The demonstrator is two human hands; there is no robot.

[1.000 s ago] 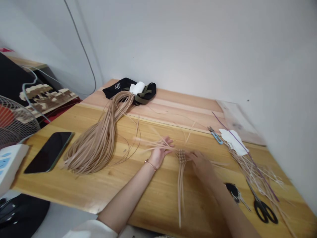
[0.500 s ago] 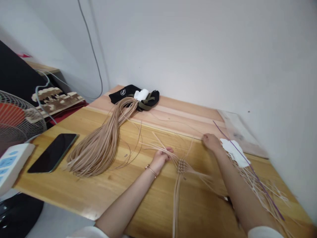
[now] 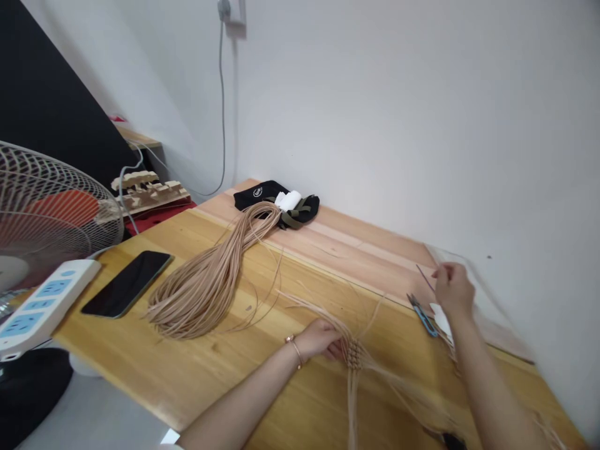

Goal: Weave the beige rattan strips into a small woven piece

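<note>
A small woven patch of tan strips (image 3: 355, 357) lies on the wooden table (image 3: 300, 400), with loose strands fanning out from it. My left hand (image 3: 323, 340) rests on its left edge, fingers curled onto the strands. My right hand (image 3: 452, 290) is raised at the far right, fingers pinched on a thin purple strand (image 3: 424, 277). Just below that hand lie small blue-handled snips (image 3: 423, 315) and a white paper (image 3: 441, 317).
A large bundle of tan strips (image 3: 210, 281) runs from a black pouch (image 3: 276, 201) toward a dark phone (image 3: 126, 291). A white power strip (image 3: 42, 306) and a fan (image 3: 42, 212) stand at the left. A clear plastic bag (image 3: 487, 300) lies along the wall.
My right hand left the woven patch, reached to the far right past the snips and took hold of the purple strand. The view tilted upward. My left hand stayed on the weave.
</note>
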